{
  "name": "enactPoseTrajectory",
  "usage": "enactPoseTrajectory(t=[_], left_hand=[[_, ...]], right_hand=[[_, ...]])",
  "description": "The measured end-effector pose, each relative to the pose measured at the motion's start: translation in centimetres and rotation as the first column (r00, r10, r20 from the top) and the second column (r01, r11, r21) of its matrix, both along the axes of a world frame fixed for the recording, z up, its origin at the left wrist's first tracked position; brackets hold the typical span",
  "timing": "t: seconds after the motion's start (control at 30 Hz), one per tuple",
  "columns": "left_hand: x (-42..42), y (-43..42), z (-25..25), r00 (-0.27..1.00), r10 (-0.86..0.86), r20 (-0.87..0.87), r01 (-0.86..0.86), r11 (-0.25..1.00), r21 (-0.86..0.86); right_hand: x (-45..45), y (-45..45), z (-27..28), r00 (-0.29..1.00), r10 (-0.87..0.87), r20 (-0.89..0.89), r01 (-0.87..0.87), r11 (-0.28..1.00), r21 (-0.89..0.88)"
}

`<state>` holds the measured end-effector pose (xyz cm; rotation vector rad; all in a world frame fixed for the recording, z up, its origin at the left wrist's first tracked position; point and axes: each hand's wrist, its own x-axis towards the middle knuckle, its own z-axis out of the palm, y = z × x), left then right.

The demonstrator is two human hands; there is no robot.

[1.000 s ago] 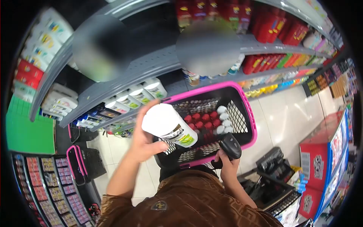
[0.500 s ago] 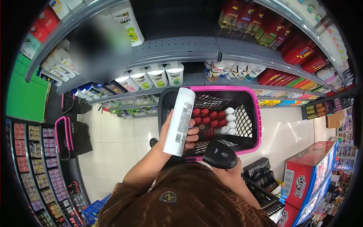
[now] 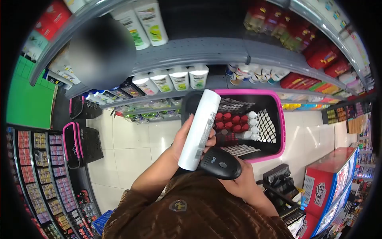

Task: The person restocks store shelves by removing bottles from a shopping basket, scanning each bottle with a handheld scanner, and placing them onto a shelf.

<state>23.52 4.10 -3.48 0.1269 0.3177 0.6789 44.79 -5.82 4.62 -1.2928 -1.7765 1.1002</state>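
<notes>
A tall white bottle [image 3: 199,129] with small print and a barcode on its side leans in my left hand [image 3: 182,137], whose fingers wrap round it. My right hand [image 3: 243,178] grips a black handheld barcode scanner [image 3: 220,162]; its head points left, close beside the bottle's lower end. Beneath both hands stands a black shopping basket with a pink rim [image 3: 281,123]. Inside it, several red-capped bottles [image 3: 234,119] and several white-capped bottles [image 3: 252,123] are grouped together.
Ahead is a grey shelf [image 3: 191,51] with white shampoo bottles [image 3: 179,77] and red bottles [image 3: 302,81]. Black-and-pink baskets [image 3: 89,145] stand on the floor at left. A red and blue display box [image 3: 324,185] stands at right. A blurred round spot covers the upper left.
The scanner has swung left and up, so its head now sits beside the bottle. The bottle tilts more to the right. The whole view has shifted slightly.
</notes>
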Motion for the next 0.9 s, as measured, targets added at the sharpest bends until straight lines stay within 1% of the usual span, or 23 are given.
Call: enactPoseTrajectory(t=[0.03,0.07,0.1,0.13,0.17,0.2,0.23,0.27,0.3,0.33,0.37,0.4,0.43,0.47,0.5,0.53,0.6,0.67,0.73,0.8,0.83,0.9], left_hand=[[-1.0,-0.1,0.3,0.998,-0.015,-0.055,0.018,0.999,0.043],[-2.3,0.0,0.7,0.993,-0.019,-0.113,0.030,0.995,0.094],[-3.9,0.0,1.3,0.991,-0.004,-0.136,0.023,0.991,0.134],[-5.1,-0.2,1.1,0.996,0.048,-0.070,-0.042,0.996,0.085],[-6.8,-0.5,1.2,0.998,0.070,-0.006,-0.069,0.991,0.119],[-8.8,-0.6,1.7,0.995,0.081,0.059,-0.089,0.985,0.146],[-11.0,-0.2,2.3,0.982,0.166,-0.093,-0.130,0.943,0.307],[-13.2,0.3,3.0,0.937,0.267,-0.225,-0.139,0.876,0.462],[-15.3,1.2,4.0,0.875,0.410,-0.257,-0.194,0.784,0.589],[-17.1,2.2,5.2,0.773,0.568,-0.281,-0.234,0.668,0.706],[-19.0,3.5,6.8,0.623,0.716,-0.314,-0.203,0.536,0.819],[-20.8,5.8,7.3,0.537,0.804,-0.253,-0.164,0.395,0.904],[-22.6,7.7,8.1,0.487,0.843,-0.230,-0.143,0.337,0.931],[-23.0,9.1,9.4,0.377,0.910,-0.173,-0.164,0.249,0.954],[-24.3,11.3,10.6,0.218,0.943,-0.252,0.086,0.239,0.967],[-25.1,13.0,11.6,0.036,0.978,-0.207,0.308,0.186,0.933],[-25.5,17.8,10.6,0.053,0.996,-0.071,0.185,0.060,0.981],[-26.0,21.6,9.9,0.148,0.973,-0.175,0.048,0.170,0.984],[-26.2,24.5,8.9,0.160,0.974,-0.160,0.021,0.159,0.987],[-26.4,26.4,8.7,0.121,0.965,-0.232,0.021,0.231,0.973],[-26.1,27.2,8.5,0.106,0.973,-0.205,-0.020,0.208,0.978],[-25.8,28.6,8.3,0.117,0.971,-0.210,-0.005,0.212,0.977]], right_hand=[[-0.8,0.2,-0.1,0.999,-0.022,-0.049,0.020,0.999,-0.031],[-1.8,0.2,-0.5,0.999,0.005,-0.045,-0.005,1.000,0.002],[-2.8,0.0,-1.2,0.996,-0.037,-0.076,0.036,0.999,-0.014],[-4.0,0.0,-1.5,0.991,-0.083,-0.108,0.079,0.996,-0.035],[-4.6,0.1,-1.1,0.995,-0.062,-0.083,0.055,0.995,-0.083],[-5.7,0.4,-0.6,0.995,-0.049,-0.085,0.044,0.997,-0.064],[-6.8,0.5,-0.2,0.992,-0.071,-0.107,0.064,0.996,-0.063],[-7.9,0.4,0.1,0.987,-0.095,-0.129,0.087,0.994,-0.065],[-9.0,0.5,0.2,0.986,-0.112,-0.120,0.109,0.994,-0.027],[-9.8,0.4,0.0,0.986,-0.113,-0.121,0.112,0.994,-0.017],[-10.5,0.2,-0.5,0.988,-0.118,-0.103,0.119,0.993,-0.001],[-11.3,-0.1,-0.9,0.988,-0.126,-0.085,0.128,0.992,0.014],[-12.1,-0.4,-1.1,0.988,-0.132,-0.085,0.135,0.991,0.022],[-12.8,-0.7,-1.2,0.985,-0.143,-0.100,0.147,0.989,0.027],[-13.5,-0.8,-1.3,0.981,-0.156,-0.116,0.161,0.986,0.036],[-14.2,-1.0,-1.4,0.979,-0.166,-0.116,0.172,0.984,0.048],[-15.4,-1.6,-1.6,0.962,-0.244,-0.119,0.245,0.969,-0.009],[-16.5,-2.2,-1.7,0.947,-0.290,-0.138,0.293,0.956,0.002],[-17.5,-2.9,-1.7,0.928,-0.336,-0.158,0.342,0.940,0.009],[-18.1,-3.4,-1.6,0.897,-0.403,-0.179,0.403,0.914,-0.039],[-18.3,-3.6,-1.6,0.894,-0.409,-0.182,0.410,0.911,-0.036],[-18.6,-4.1,-1.6,0.867,-0.475,-0.153,0.467,0.880,-0.083]])
